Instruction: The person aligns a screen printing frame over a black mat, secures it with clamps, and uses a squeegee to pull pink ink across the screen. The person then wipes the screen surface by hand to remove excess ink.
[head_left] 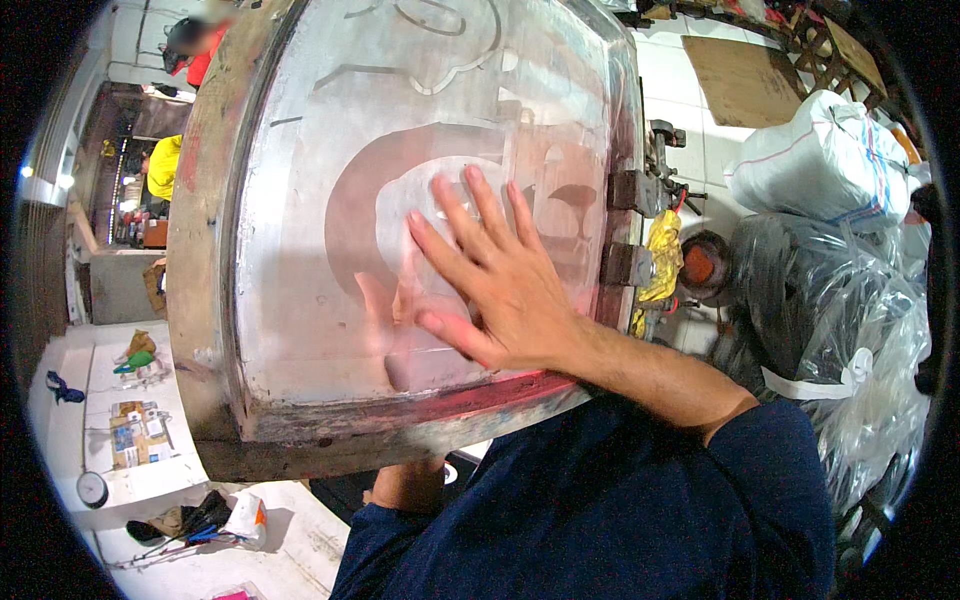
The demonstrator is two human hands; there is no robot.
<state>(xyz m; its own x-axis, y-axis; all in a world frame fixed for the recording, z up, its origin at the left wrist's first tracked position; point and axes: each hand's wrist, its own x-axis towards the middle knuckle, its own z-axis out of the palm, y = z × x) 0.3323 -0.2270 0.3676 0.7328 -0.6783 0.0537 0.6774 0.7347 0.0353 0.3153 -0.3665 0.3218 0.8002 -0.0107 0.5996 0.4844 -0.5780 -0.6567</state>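
My right hand [495,280] lies over the pale mesh of a large screen printing frame [290,210], fingers spread and nothing held. Grey-brown stencil shapes, among them a thick curved band [350,190], show on the mesh around it. My left forearm [408,487] passes up under the frame's near wooden edge, so that hand's fingers are hidden. A faint pinkish finger-like shape appears in the mesh beside my right hand; whether it is a reflection or my left hand seen through cannot be told.
Dark hinge clamps [630,265] hold the frame's right side, next to a yellow wrapped bundle [660,258]. A white sack [820,160] and clear plastic-wrapped bulk [830,320] stand at right. People in red [205,55] and yellow [164,168] are far left. Shoes [175,520] lie lower left.
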